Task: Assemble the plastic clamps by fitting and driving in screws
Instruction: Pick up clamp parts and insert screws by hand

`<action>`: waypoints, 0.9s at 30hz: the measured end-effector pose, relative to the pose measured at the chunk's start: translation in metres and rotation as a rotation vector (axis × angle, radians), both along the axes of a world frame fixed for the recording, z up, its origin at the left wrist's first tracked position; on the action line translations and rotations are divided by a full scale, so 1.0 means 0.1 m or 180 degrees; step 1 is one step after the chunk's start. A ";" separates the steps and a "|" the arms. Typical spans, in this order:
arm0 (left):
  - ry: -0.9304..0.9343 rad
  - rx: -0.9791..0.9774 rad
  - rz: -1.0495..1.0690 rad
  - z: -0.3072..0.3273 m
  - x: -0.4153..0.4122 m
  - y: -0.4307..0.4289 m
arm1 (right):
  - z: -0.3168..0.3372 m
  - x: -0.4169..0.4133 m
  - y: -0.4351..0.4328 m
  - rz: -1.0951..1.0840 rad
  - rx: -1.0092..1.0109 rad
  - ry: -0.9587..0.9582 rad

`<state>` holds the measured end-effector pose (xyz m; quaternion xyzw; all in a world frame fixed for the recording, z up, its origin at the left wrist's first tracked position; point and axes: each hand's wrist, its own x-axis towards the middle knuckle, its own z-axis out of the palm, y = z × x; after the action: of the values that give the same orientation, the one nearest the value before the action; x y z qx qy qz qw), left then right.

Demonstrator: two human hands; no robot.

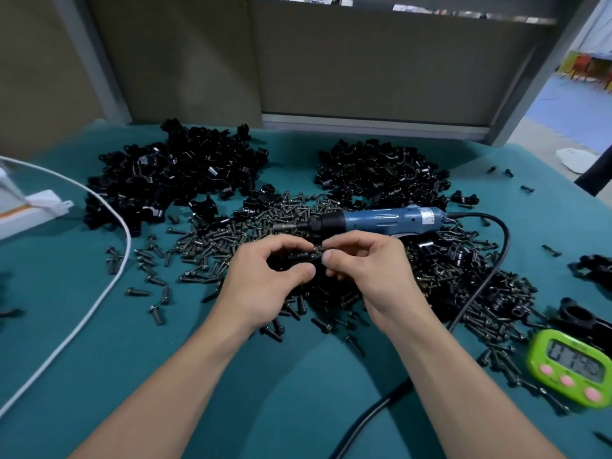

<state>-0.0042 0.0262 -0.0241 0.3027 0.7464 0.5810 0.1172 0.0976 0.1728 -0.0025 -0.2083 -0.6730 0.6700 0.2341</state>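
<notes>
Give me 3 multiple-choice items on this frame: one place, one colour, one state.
1. Where does the screwdriver lie?
A) on the floor
B) on the screws, beyond the left hand and right hand
C) inside a box

2. What colour is the timer?
A) red
B) white
C) green

3. What do the hands hold?
A) left a clamp, right a screw at it
B) nothing
C) the screwdriver, together

Answers:
1 B: it rests on the pile, just past the fingers.
2 C: its body is green, with pink buttons.
3 A: each hand's fingers curl round its small part, and the two parts meet between the hands.
</notes>
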 end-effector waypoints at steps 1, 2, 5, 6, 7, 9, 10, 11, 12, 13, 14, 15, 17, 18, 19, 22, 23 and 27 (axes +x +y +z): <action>-0.0016 0.0004 0.0008 0.00 0.00 -0.01 | 0.00 0.00 -0.02 0.0030 -0.0032 0.0032; -0.0030 -0.0009 0.0013 0.00 0.01 -0.01 | -0.01 0.01 -0.03 0.0058 -0.0097 0.0072; -0.0050 -0.0006 -0.0056 0.01 0.03 -0.01 | -0.02 0.06 -0.04 0.0114 -0.0259 0.0182; -0.0065 0.0034 -0.0103 0.01 0.04 -0.01 | -0.02 0.08 -0.04 0.0099 -0.0252 0.0203; -0.0068 0.0097 -0.0146 0.01 0.04 0.00 | -0.02 0.09 -0.03 0.0071 -0.0223 0.0225; -0.0085 0.0227 -0.0226 0.02 0.02 0.01 | -0.02 0.09 -0.01 0.0026 -0.0129 0.0277; -0.0107 0.0269 -0.0268 0.02 0.02 0.02 | -0.02 0.09 0.00 0.0021 -0.0065 0.0301; -0.0118 0.0291 -0.0305 0.02 0.01 0.03 | -0.02 0.08 0.01 0.0035 -0.0005 0.0325; -0.0117 0.0298 -0.0334 0.01 0.01 0.04 | -0.03 0.08 0.03 0.0052 0.0040 0.0342; -0.0118 0.0306 -0.0353 0.01 0.01 0.05 | -0.04 0.08 0.04 0.0063 0.0071 0.0349; -0.0125 0.0323 -0.0361 0.01 0.02 0.06 | -0.04 0.09 0.05 0.0068 0.0097 0.0352; -0.0134 0.0344 -0.0366 0.00 0.02 0.06 | -0.05 0.09 0.06 0.0076 0.0116 0.0352; -0.0120 0.0357 -0.0401 0.00 0.03 0.06 | -0.06 0.09 0.06 0.0122 0.0158 0.0365; -0.0089 0.0325 -0.0435 -0.01 0.04 0.06 | -0.07 0.08 0.05 0.0151 0.0196 0.0373; -0.0042 0.0276 -0.0463 -0.02 0.04 0.05 | -0.07 0.08 0.05 0.0168 0.0254 0.0378; 0.0141 0.0200 -0.0478 -0.02 0.04 0.03 | -0.07 0.09 0.05 0.0110 0.0576 0.0239; 0.0220 0.0190 -0.0473 -0.02 0.04 0.02 | -0.08 0.09 0.06 0.0083 0.0738 0.0131; 0.0506 0.0150 -0.0495 0.02 0.08 0.01 | -0.08 0.08 0.02 0.0055 0.1333 -0.0169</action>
<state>0.0042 0.0277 -0.0217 0.4075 0.7137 0.5618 0.0952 0.1053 0.1745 -0.0108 -0.1670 -0.8052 0.5117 0.2487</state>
